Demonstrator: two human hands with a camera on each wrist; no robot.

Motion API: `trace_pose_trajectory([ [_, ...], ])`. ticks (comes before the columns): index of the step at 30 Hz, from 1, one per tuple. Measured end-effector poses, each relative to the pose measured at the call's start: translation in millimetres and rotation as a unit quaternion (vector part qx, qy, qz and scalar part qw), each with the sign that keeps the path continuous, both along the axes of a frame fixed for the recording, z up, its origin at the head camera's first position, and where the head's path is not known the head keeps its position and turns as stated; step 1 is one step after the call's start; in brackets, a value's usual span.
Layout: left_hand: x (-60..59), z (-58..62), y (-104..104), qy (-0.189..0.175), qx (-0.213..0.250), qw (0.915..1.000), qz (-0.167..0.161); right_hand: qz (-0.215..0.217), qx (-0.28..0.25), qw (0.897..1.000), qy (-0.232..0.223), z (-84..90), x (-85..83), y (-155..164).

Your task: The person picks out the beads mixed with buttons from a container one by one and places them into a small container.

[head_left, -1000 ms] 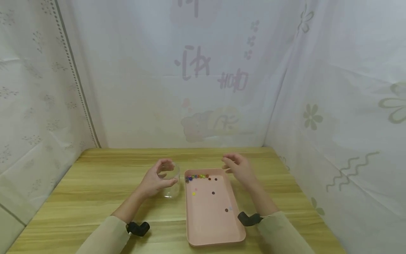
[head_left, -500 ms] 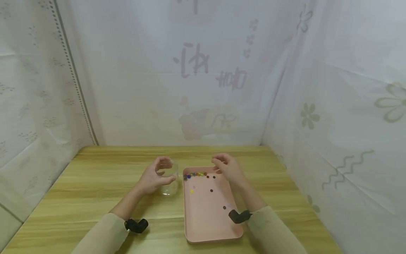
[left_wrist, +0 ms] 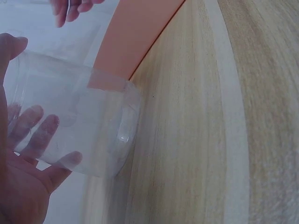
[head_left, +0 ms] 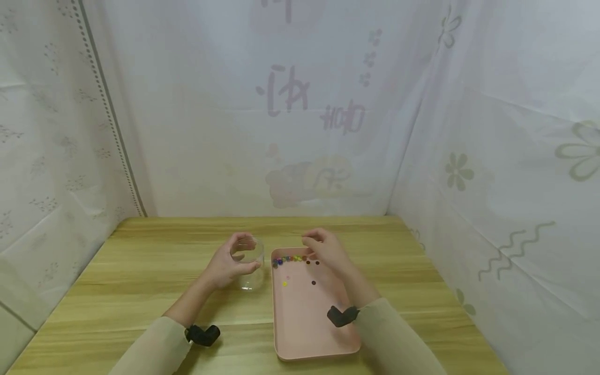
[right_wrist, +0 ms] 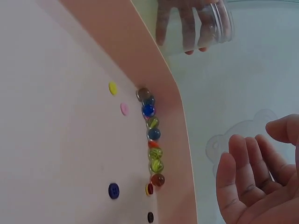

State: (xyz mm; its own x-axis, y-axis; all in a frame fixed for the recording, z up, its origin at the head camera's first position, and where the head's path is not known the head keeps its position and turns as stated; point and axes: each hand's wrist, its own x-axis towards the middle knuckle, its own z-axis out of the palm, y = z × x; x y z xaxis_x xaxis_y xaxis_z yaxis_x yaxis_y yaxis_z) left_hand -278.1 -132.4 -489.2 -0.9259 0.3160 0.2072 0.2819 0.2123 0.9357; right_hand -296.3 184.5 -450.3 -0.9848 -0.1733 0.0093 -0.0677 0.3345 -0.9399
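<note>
My left hand (head_left: 226, 268) grips a clear plastic jar (head_left: 248, 281) near its rim, fingers and thumb spread around it. The jar stands upright on the table, just left of the pink tray (head_left: 304, 336), and nothing shows inside it. Above the tray's far edge hovers my right hand (head_left: 327, 255), fingers loosely bent; in the right wrist view its thumb and fingertips (right_wrist: 237, 144) are apart, holding nothing. Several glass marbles (right_wrist: 154, 153) line the tray's far wall. Nearby lie a yellow button (right_wrist: 112, 87), a pink button (right_wrist: 124, 108) and a dark blue button (right_wrist: 113, 191).
The wood-grain table (head_left: 164, 271) stretches out on both sides of the tray. White patterned curtains (head_left: 211, 130) hang behind and at both sides. A black wrist camera (head_left: 342, 316) overlaps the tray's right side in the head view.
My right hand has moved left across the tray's far edge, toward the jar. Its wrist camera now covers the buttons at the tray's right side. The left hand keeps holding the jar in place.
</note>
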Motion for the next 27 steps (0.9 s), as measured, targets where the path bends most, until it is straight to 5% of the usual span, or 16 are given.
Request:
trace_pose_trajectory([
  [6, 1.1, 0.0, -0.1, 0.0, -0.007, 1.0, 0.003, 0.013, -0.013, 1.0, -0.009, -5.1, -0.9, -15.2],
  [20, 2.1, -0.1, 0.4, -0.011, 0.004, 0.9999, -0.006, 0.042, 0.052, 0.997, -0.031, -38.5, 7.4, -34.9],
  [27, 1.8, 0.3, -0.2, -0.008, 0.007, 0.9999, -0.003, 0.066, 0.028, 0.996, -0.052, -46.4, 3.9, -44.3],
])
